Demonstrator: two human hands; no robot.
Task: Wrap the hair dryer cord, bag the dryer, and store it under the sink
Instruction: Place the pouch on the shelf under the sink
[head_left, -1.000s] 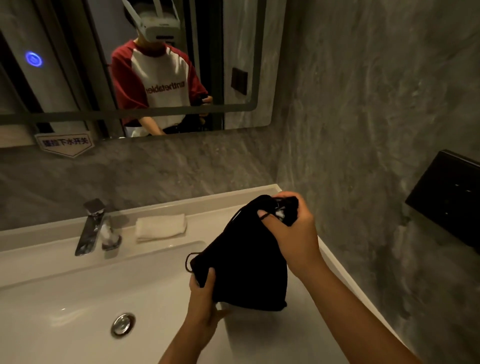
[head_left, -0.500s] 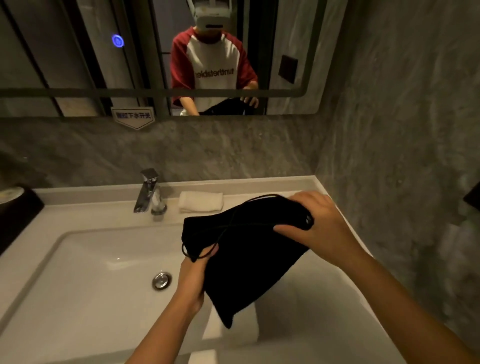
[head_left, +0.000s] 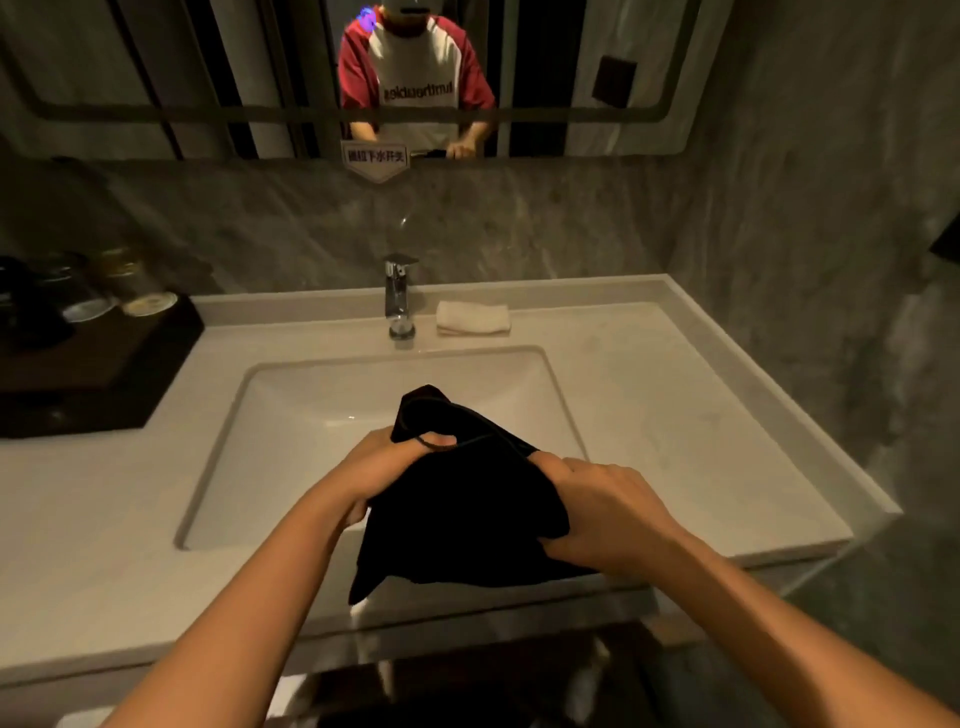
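Observation:
A black drawstring bag (head_left: 462, 514) hangs over the front edge of the white sink (head_left: 291, 410), held between both hands. My left hand (head_left: 382, 467) grips its left upper edge, with the thin drawstring looped over a finger. My right hand (head_left: 597, 512) clutches the bag's right side. The bag bulges, but the hair dryer and its cord are hidden; I cannot tell whether they are inside.
A chrome faucet (head_left: 399, 296) stands behind the basin, a folded white towel (head_left: 472, 318) beside it. A dark tray with glasses (head_left: 93, 332) sits at the left. A mirror (head_left: 363, 78) hangs above; a grey wall closes the right. Dark space shows under the counter (head_left: 467, 680).
The bag has come from the right counter toward me, over the sink's front edge. My view has swung left and down, showing the whole basin and the space beneath.

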